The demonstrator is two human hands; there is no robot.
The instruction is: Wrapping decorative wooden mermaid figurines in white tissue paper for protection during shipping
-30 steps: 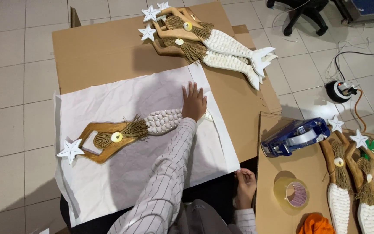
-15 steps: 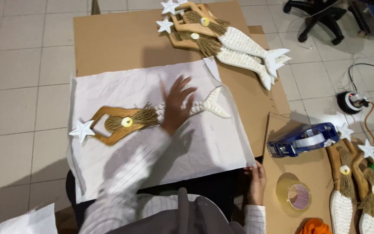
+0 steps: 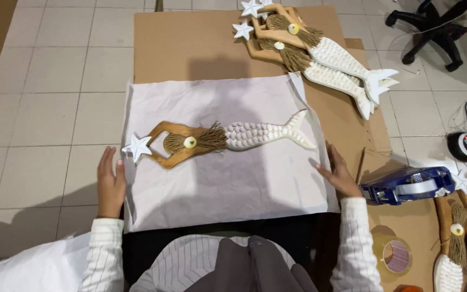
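The mermaid figure (image 3: 228,139) lies in the middle of the paper sheet (image 3: 233,184), which lies on the cardboard (image 3: 190,48). Behind it to the right lie two more mermaids (image 3: 325,59). The tape dispenser (image 3: 406,185) is right of the sheet, with the tape roll (image 3: 395,255) before it.

We've got a tiled floor (image 3: 44,81) with a big cardboard sheet (image 3: 190,48) flat on it. White paper (image 3: 233,184) sits on the cardboard's near half, and a mermaid carving (image 3: 217,141) lies on the paper. Two more mermaids (image 3: 320,57) are stacked at the cardboard's far right corner. Right of the cardboard there's a blue tape dispenser (image 3: 406,185), with a tape roll (image 3: 395,255) nearer to us.
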